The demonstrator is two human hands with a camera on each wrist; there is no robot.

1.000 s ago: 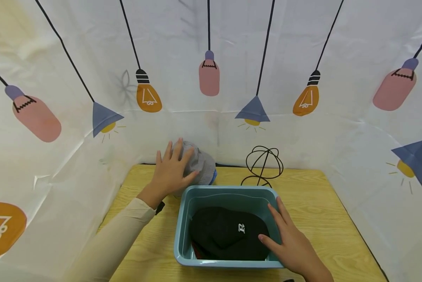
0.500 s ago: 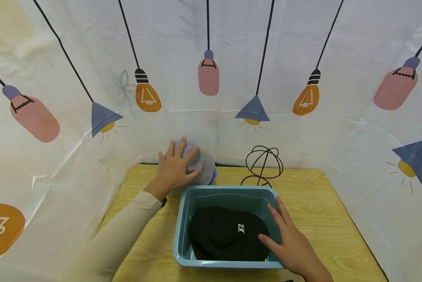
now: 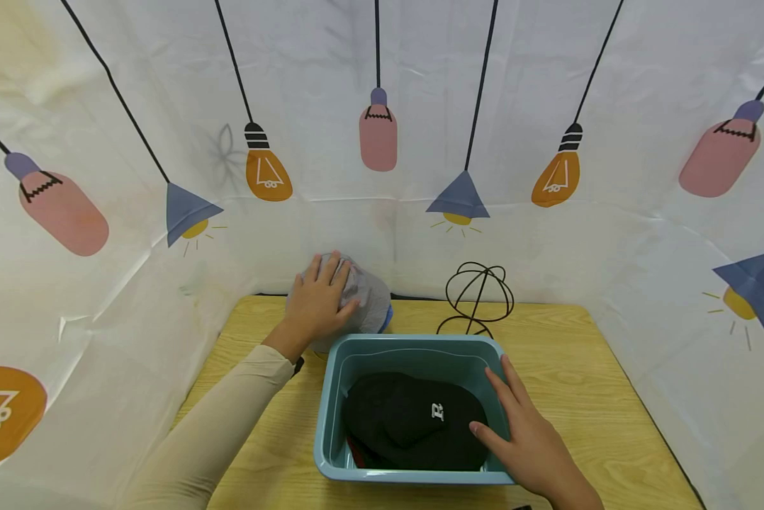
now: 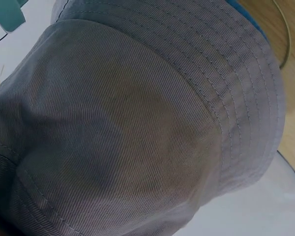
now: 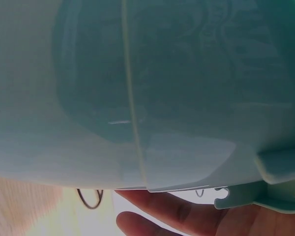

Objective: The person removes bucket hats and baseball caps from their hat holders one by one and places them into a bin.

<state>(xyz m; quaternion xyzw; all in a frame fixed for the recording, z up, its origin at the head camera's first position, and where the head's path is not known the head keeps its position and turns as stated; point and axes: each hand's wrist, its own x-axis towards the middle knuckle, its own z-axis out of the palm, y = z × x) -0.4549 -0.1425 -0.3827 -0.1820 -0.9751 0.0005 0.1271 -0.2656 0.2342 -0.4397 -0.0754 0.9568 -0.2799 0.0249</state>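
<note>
A grey bucket hat [image 3: 372, 294] with a blue edge under its brim stands at the back left of the table. In the head view my left hand [image 3: 315, 304] lies over its crown, with the fingers drawn together and bent into the cloth. Stitched brim and creased crown of the bucket hat [image 4: 137, 113] fill the left wrist view. A light blue plastic bin [image 3: 414, 478] holds a black cap [image 3: 407, 418] with a white letter; something dark red shows under it. My right hand [image 3: 529, 439] rests at the bin's right rim, fingers fairly straight, thumb reaching over the inside.
A black wire hat stand [image 3: 478, 297] rises behind the bin. The wooden table [image 3: 586, 397] runs back to a white cloth backdrop [image 3: 331, 85] printed with lamps, which also hangs along both sides. A small dark object [image 3: 522, 507] shows at the bottom edge.
My left hand's fingers were spread over the bucket hat and have drawn together on its crown. My right hand, the bin and the black cap stay where they were.
</note>
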